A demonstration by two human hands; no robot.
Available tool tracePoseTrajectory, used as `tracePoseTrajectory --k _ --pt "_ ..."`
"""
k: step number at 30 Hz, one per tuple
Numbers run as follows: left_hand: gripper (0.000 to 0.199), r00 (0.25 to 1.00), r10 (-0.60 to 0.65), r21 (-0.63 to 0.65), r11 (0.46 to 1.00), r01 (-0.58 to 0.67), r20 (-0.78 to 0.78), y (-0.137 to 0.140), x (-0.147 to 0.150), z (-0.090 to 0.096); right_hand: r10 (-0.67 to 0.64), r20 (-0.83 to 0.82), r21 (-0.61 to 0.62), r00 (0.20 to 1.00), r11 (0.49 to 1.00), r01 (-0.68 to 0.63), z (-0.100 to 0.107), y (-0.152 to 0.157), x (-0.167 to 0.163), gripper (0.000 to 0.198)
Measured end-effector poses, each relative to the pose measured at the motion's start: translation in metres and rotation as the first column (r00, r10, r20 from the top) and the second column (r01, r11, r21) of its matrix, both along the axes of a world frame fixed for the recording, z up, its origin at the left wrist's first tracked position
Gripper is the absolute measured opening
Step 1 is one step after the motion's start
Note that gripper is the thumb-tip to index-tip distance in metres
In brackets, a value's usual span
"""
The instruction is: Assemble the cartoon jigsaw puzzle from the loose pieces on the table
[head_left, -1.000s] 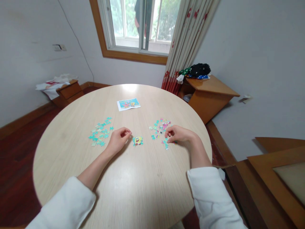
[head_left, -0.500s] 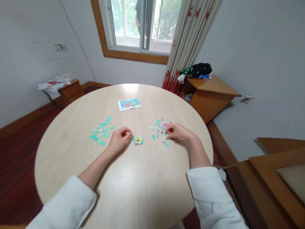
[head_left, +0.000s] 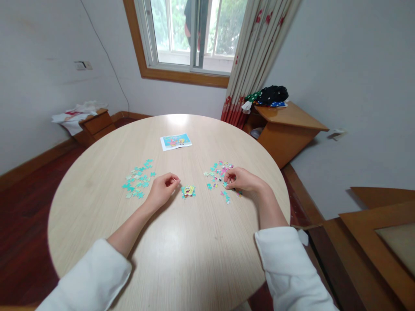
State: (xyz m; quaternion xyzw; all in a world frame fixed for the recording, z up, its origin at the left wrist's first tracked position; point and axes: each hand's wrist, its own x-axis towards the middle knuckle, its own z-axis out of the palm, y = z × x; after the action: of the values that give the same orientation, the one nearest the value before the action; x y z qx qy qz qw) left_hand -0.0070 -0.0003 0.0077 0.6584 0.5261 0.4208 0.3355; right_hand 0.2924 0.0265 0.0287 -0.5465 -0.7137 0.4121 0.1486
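Head view: a small assembled puzzle cluster [head_left: 188, 191] is lying on the round table [head_left: 181, 259] between the two hands, with the left hand [head_left: 161, 190] resting just beside it, fingers curled loosely; whether it is holding a piece cannot be told. The right hand [head_left: 241, 180] is resting among the mixed-colour loose pieces [head_left: 218, 172], its fingertips pinching together on one of them. Farther out, a teal pile [head_left: 138, 178] is lying left and a reference picture [head_left: 176, 141] is sitting toward the window.

On the round table [head_left: 181, 259], the left hand [head_left: 160, 190] curled at nine o'clock of the joined pieces [head_left: 188, 191]; the right hand [head_left: 241, 180] rested on the mixed pile [head_left: 218, 172] at three.
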Motion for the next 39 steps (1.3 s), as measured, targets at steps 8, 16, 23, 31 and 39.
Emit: tracePoseTrajectory --k 8,16,23,31,39 --pt "0.018 1.000 0.005 0.010 1.000 -0.005 -0.007 -0.001 0.000 0.001 0.007 -0.074 -0.075 0.997 0.997 -0.013 0.000 -0.002 0.002 0.020" --pt "0.020 1.000 0.003 0.006 1.000 -0.003 -0.008 -0.001 0.000 0.001 0.006 -0.054 -0.040 0.999 0.999 -0.008 0.002 -0.001 -0.001 0.019" --pt "0.020 1.000 -0.001 -0.001 1.000 0.001 -0.018 -0.001 0.000 0.002 0.046 -0.057 -0.009 0.997 0.999 -0.046 -0.004 -0.001 0.003 0.017" --pt "0.017 1.000 -0.002 -0.004 1.000 0.002 -0.017 -0.002 0.000 0.004 -0.007 -0.032 -0.074 0.999 0.997 0.004 0.016 -0.015 0.018 0.026" --pt "0.018 0.999 -0.020 -0.008 1.000 0.019 -0.031 -0.002 0.001 0.003 -0.128 0.103 -0.108 0.986 0.984 0.139 0.012 -0.045 0.032 0.036"
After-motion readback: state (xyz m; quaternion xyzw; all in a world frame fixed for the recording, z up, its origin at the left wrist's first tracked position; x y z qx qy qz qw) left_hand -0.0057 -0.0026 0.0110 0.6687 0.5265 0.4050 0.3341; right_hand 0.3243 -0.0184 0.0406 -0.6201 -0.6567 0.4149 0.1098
